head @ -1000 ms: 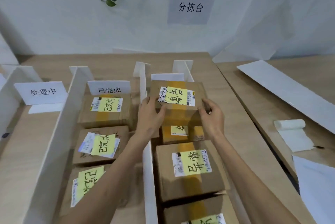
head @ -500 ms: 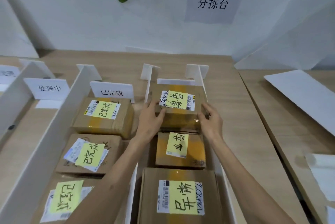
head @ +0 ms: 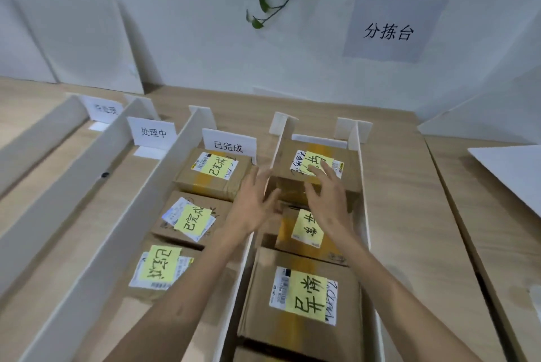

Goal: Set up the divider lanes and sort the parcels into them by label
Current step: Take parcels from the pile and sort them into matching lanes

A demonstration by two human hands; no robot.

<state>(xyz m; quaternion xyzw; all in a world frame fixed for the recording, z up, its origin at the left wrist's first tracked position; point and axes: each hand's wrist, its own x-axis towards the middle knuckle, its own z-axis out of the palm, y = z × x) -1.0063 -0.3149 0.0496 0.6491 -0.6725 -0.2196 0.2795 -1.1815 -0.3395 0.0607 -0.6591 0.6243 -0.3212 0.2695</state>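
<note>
Head view: wooden table (head: pixel 395 186) is split into lanes by white dividers (head: pixel 164 180), far parcel (head: pixel 350 178) is seen at the back of the rightmost lane, and left hand (head: pixel 254 203) and right hand (head: pixel 328 200) are held apart over its near edge, fingers spread, nothing gripped.

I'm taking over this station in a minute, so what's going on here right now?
A person is sorting taped cardboard parcels into white divider lanes on a wooden table. The left hand and right hand are open, fingers spread, over the far parcel in the rightmost lane; whether they touch it is unclear. At least two more parcels lie nearer in that lane. The neighbouring lane, behind the 已完成 sign, holds three parcels.
</note>
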